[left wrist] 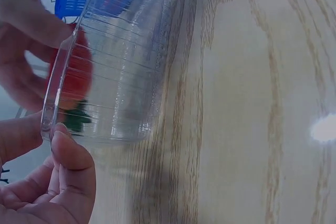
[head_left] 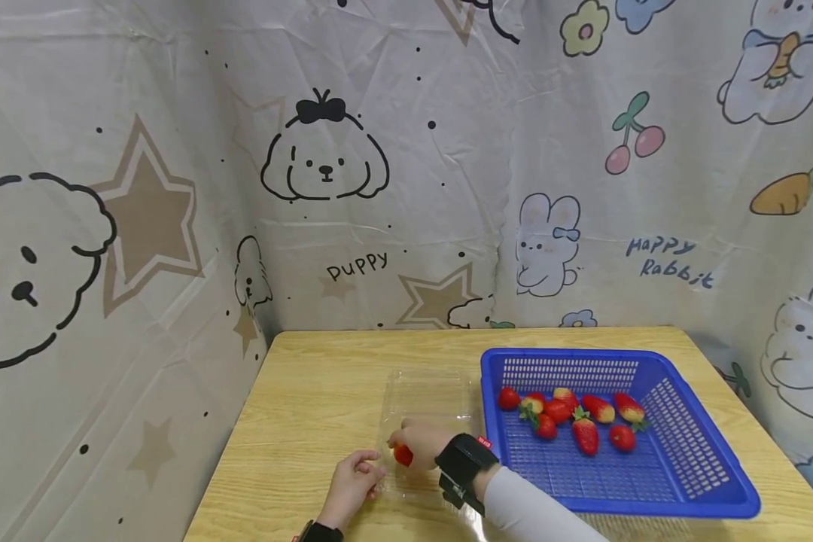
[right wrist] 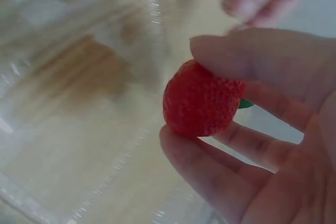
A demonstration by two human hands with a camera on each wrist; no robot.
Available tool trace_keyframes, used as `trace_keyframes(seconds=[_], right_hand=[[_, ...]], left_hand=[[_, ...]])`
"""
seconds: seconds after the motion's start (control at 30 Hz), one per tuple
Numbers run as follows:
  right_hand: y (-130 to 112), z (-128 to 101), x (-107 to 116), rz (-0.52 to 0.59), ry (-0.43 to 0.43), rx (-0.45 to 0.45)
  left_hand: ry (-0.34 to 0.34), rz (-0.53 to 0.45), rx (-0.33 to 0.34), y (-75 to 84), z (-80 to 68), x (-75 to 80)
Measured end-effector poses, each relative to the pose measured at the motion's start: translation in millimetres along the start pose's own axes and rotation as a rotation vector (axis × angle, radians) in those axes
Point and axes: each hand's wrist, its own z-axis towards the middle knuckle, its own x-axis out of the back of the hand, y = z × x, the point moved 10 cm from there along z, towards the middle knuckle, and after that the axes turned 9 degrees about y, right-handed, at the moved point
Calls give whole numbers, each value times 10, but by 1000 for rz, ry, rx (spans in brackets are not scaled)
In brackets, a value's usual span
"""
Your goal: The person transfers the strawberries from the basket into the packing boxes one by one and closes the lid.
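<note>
My right hand (head_left: 421, 444) pinches a red strawberry (right wrist: 202, 100) between thumb and fingers, over the near part of a clear plastic box (left wrist: 118, 66). Green leaves show at one end of the berry. At the box's left near side is my left hand (head_left: 354, 482); in the left wrist view its thumb and finger pinch the box's rim. The box (head_left: 427, 388) lies on the table with its hinged half spread toward the back. No other berry shows inside it.
Right of the box stands a blue plastic basket (head_left: 714, 452) holding several strawberries (head_left: 585, 435). Both rest on a light wood table (head_left: 325, 391). A printed curtain (head_left: 393, 165) hangs behind and at the sides.
</note>
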Motion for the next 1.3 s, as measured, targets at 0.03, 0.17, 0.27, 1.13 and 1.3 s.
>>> trace_keyframes(seconds=[0.03, 0.17, 0.27, 1.13, 1.3], right_hand=[[3, -2, -34, 7, -2, -7], [45, -10, -118, 28, -1, -42], [112, -15, -189, 16, 18, -58], [181, -46, -284, 6, 21, -51], [159, -46, -215, 2, -21, -45]], left_hand=[[1, 0, 1, 1, 1, 4], [2, -16, 3, 15, -3, 1], [1, -28, 7, 18, -11, -6], [8, -19, 19, -20, -4, -1], [4, -17, 14, -14, -1, -5]])
